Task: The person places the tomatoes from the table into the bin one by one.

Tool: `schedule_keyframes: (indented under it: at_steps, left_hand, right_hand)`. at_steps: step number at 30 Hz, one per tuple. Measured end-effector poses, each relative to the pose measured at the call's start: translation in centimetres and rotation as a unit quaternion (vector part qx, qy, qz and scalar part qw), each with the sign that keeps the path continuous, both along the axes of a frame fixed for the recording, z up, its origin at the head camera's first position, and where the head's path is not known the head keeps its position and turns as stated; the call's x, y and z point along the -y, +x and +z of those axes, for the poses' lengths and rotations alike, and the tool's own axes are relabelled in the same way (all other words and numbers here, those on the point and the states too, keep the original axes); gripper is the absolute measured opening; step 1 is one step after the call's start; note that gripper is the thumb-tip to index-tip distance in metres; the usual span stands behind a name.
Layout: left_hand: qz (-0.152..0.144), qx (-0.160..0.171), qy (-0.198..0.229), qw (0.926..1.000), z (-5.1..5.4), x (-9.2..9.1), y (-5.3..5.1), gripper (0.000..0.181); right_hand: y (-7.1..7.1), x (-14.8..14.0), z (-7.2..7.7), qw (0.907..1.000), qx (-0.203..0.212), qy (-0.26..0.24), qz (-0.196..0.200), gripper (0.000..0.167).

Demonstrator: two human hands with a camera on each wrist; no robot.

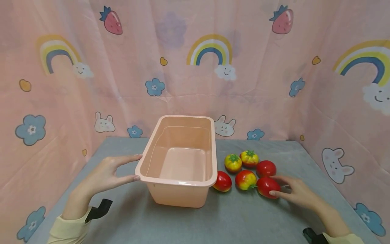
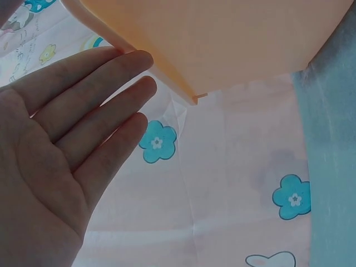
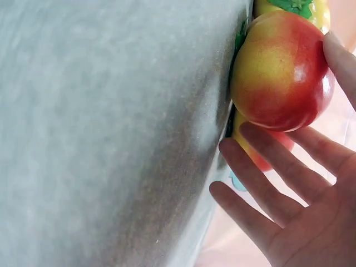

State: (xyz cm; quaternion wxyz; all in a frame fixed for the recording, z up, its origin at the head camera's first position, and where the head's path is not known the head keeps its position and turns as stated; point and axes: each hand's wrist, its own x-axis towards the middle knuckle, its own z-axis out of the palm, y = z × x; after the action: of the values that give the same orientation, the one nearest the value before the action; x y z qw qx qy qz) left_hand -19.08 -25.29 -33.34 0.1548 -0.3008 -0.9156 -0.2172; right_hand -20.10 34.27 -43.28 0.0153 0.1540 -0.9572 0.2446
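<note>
An upright pink plastic basin (image 1: 176, 195) stands on the table. My left hand (image 1: 106, 174) is at its left rim, thumb and fingers extended; in the left wrist view the straight fingertips meet the rim (image 2: 105, 28). My right hand (image 1: 297, 191) is around the right side of a glossy red round fruit (image 1: 267, 187), thumb in front and fingers behind. From the right wrist, this fruit (image 3: 278, 72) shows a yellow patch, with the thumb against one side, the index fingertip close to the other, and the remaining fingers spread straight. It sits on the table.
Beside the basin lie several more fruits: a red one (image 1: 223, 182) partly behind its wall, a red-yellow one (image 1: 244, 179), two yellow ones with green tops (image 1: 233, 164) and another red one (image 1: 266, 168). A printed pink curtain (image 1: 259, 101) surrounds the grey table (image 1: 237, 220).
</note>
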Motion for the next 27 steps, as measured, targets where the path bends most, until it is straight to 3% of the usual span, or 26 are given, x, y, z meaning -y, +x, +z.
schedule_keyframes:
  at_steps: [17,27]
  left_hand:
    - [-0.002,0.007,0.006,1.0000,0.12,-0.02,0.09,0.056]
    - [0.003,0.012,0.005,0.9999,0.12,-0.08,0.01,0.057]
  right_hand:
    - [-0.34,0.06,0.13,0.9978,0.062,-0.025,0.002,0.058]
    - [-0.36,-0.08,0.32,0.9978,0.053,-0.036,0.017,0.055]
